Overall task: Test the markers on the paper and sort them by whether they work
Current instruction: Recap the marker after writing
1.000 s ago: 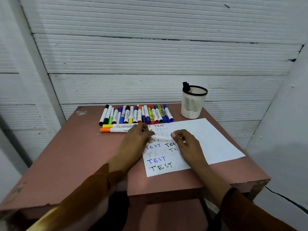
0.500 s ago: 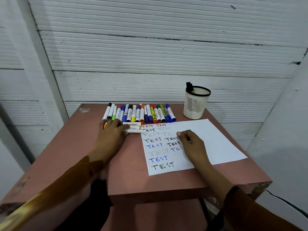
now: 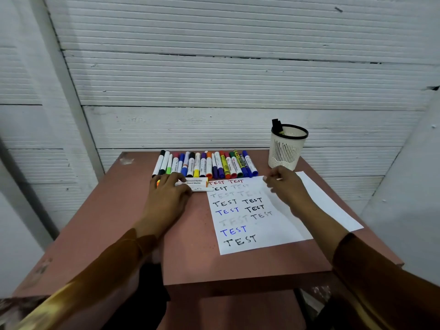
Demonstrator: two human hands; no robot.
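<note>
A white paper [image 3: 281, 231] with several "TEST" words in black, blue, red and faint ink lies on the pink table [image 3: 114, 222]. Behind it, several capped markers [image 3: 207, 164] of many colours lie in a row. A small group of white-barrelled markers [image 3: 196, 183] lies sideways just left of the paper's top corner. My left hand [image 3: 166, 198] rests flat on that sideways group, covering its left ends. My right hand [image 3: 288, 186] hovers over the paper's upper part, fingers loosely curled, holding nothing I can see.
A white slotted pen cup [image 3: 287, 148] with a black rim stands at the table's back right, with a black marker end sticking out. A ribbed white wall rises right behind the table. The table's front edge is close to my body.
A second ago both hands held a white marker over the paper. My left hand carried it left to the sideways group and stays there. My right hand has risen from the paper toward the back.
</note>
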